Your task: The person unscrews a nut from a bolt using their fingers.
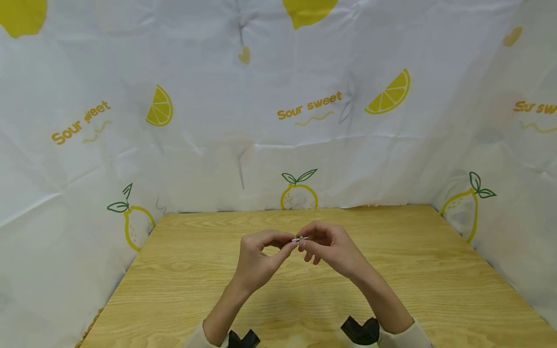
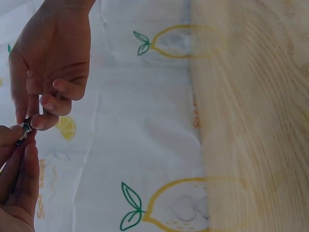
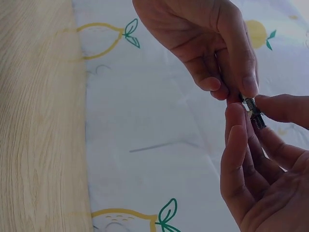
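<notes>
A small shiny metal bolt (image 3: 260,122), with ridged thread and what looks like a nut (image 3: 253,113) around it, is held between the two hands above the table. My left hand (image 1: 258,261) pinches one end between thumb and fingertips. From the other side, my right hand (image 1: 335,249) pinches the metal piece with thumb and index finger, its other fingers loosely bent. In the left wrist view the bolt (image 2: 25,128) is small and partly covered by fingertips. The fingertips of both hands nearly meet, and the bolt's ends are partly hidden.
Below the hands lies a wood-grain table (image 1: 183,290). A white cloth (image 1: 209,106) printed with lemons and lettering stands behind it and along both sides. Black bands (image 1: 361,331) sit at both wrists, by pale sleeves.
</notes>
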### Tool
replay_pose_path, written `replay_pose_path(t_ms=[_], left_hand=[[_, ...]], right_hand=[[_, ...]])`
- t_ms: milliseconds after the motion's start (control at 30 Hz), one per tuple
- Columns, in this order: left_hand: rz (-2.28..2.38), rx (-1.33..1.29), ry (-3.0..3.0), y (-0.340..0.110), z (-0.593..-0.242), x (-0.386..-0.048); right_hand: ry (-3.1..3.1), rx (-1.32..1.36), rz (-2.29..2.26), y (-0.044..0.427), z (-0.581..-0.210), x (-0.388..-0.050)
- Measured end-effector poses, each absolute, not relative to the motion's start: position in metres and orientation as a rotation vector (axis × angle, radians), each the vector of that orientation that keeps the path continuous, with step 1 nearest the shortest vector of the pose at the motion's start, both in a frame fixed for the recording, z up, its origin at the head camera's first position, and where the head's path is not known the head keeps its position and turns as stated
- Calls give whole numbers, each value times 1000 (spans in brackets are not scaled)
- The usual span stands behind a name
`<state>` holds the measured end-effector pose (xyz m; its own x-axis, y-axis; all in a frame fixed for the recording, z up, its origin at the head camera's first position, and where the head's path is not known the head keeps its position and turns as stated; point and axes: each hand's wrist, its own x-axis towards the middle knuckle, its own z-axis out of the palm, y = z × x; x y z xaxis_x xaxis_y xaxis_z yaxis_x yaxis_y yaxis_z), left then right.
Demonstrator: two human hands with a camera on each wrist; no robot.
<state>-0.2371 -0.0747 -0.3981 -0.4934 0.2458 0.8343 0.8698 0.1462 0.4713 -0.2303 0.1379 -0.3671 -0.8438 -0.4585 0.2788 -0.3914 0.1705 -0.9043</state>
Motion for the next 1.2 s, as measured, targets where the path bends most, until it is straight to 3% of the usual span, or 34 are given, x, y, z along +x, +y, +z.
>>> replay_pose_path(t_ms=[1200], left_hand=[[-1350, -1054, -1852, -77, -397, -236]], right_hand=[[2320, -902, -1686, 139, -368, -230]])
